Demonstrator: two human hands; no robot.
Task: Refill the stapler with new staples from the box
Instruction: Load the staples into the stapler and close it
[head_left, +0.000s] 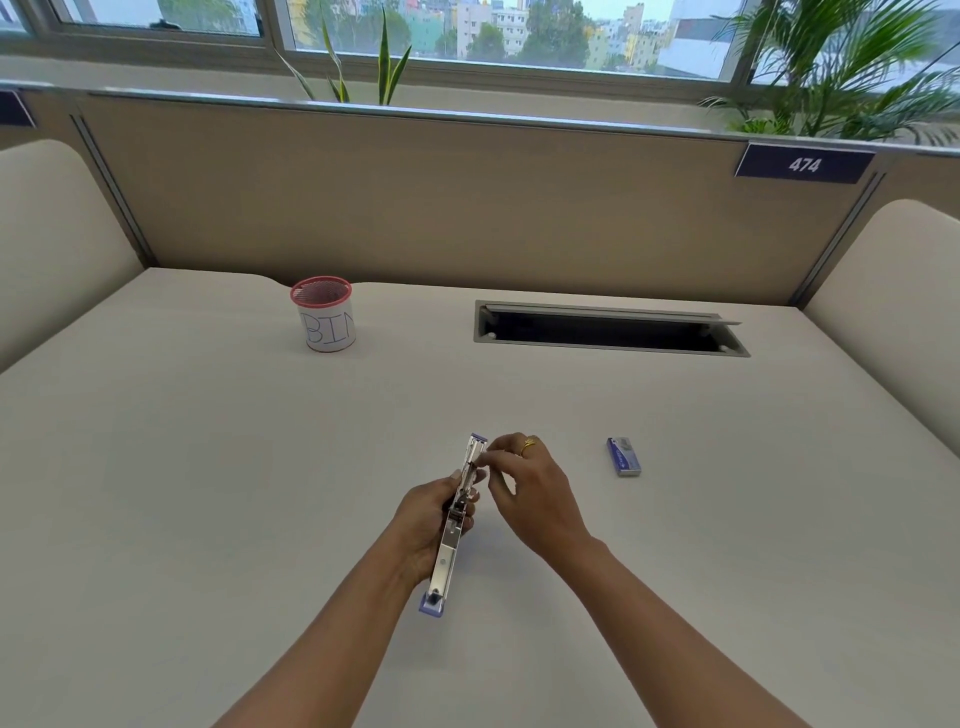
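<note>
Nearest, the left hand (428, 514) curled its grip round the opened stapler (457, 525), steadying it above the worktop (208, 467) by the near edge, presumably so the right hand (530, 488), grip pinching its channel, could load it; the box (623, 457) lay apart, rightward.

— Where is the stapler (456, 512)?
— The left hand (428, 522) grips it at the middle. It is opened out long, above the desk (208, 467).
— And the right hand (527, 491)?
— Its fingertips (487, 459) pinch at the open metal channel, near the far end.
— The staple box (623, 457)?
— It lies on the desk to the right, apart from both hands. A red-rimmed cup (324, 317) marked "BIN" stands far back on the left.
</note>
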